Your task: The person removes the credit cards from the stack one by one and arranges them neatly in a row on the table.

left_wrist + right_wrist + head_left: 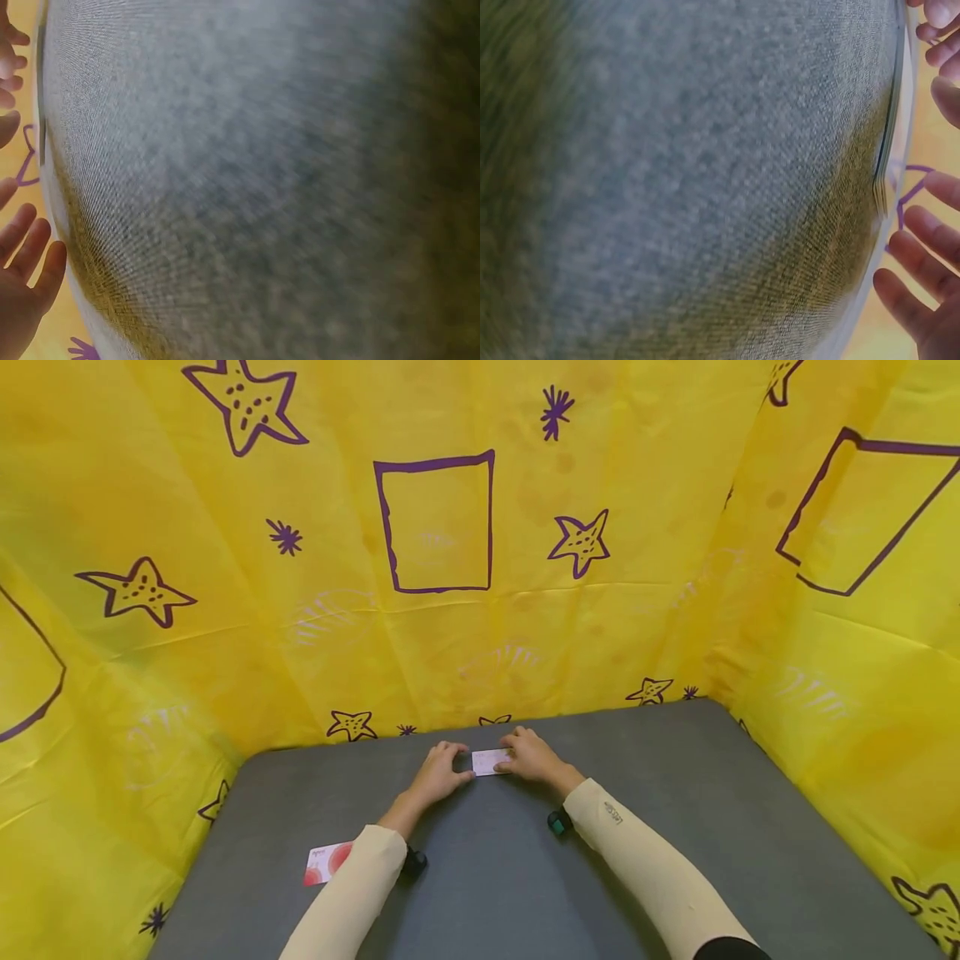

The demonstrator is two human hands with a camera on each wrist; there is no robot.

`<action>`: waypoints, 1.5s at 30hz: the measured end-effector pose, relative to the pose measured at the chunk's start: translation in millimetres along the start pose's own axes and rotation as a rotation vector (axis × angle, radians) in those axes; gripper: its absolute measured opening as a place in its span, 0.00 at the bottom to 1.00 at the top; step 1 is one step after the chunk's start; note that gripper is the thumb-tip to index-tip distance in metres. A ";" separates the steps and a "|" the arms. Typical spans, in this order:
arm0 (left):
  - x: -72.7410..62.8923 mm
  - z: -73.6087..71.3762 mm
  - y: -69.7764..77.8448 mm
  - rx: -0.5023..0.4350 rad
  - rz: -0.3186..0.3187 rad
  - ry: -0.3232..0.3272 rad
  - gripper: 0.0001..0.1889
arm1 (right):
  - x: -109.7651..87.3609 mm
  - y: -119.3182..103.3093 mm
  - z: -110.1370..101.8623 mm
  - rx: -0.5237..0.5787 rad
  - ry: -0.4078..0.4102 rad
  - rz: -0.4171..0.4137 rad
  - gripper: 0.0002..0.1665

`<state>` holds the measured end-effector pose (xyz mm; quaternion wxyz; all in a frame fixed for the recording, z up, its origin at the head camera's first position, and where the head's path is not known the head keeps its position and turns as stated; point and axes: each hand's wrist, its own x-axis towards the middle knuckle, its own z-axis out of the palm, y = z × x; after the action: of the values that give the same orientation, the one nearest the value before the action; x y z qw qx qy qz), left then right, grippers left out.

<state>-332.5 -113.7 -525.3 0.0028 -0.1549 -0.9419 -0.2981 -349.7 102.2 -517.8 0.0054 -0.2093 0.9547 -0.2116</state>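
A small white card (486,762) lies on the far part of the grey table, between the two hands. My right hand (534,755) holds its right end, the thumb overlapping the near edge and a fingertip at the far edge. My left hand (438,774) is curved at the left end, thumb tip right by the near corner and fingers parted. The left wrist view shows the left hand (26,277) with spread fingers at the lower left. Spread fingers of the right hand (930,292) show in the right wrist view, beside thin layered edges (885,165).
A pink-and-red card (327,862) lies on the grey table (487,877) at the left, partly hidden by the left sleeve (352,893). Yellow cloth walls (442,643) with purple starfish drawings rise along the table's back and sides.
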 end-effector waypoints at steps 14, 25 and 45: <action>4.3 9.2 8.6 0.053 -0.037 0.008 0.31 | -1.5 2.4 -0.4 -0.001 -0.047 -0.026 0.33; 10.7 8.5 14.0 0.136 -0.056 -0.074 0.32 | 0.5 1.9 -2.6 -0.070 -0.072 -0.029 0.28; 17.6 12.8 19.3 0.146 -0.052 -0.117 0.29 | 6.1 5.3 0.3 -0.054 -0.065 -0.055 0.22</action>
<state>-342.4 -86.5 -523.3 -0.0488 -0.1468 -0.9634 -0.2188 -357.3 103.9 -519.8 0.0248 -0.2421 0.9533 -0.1788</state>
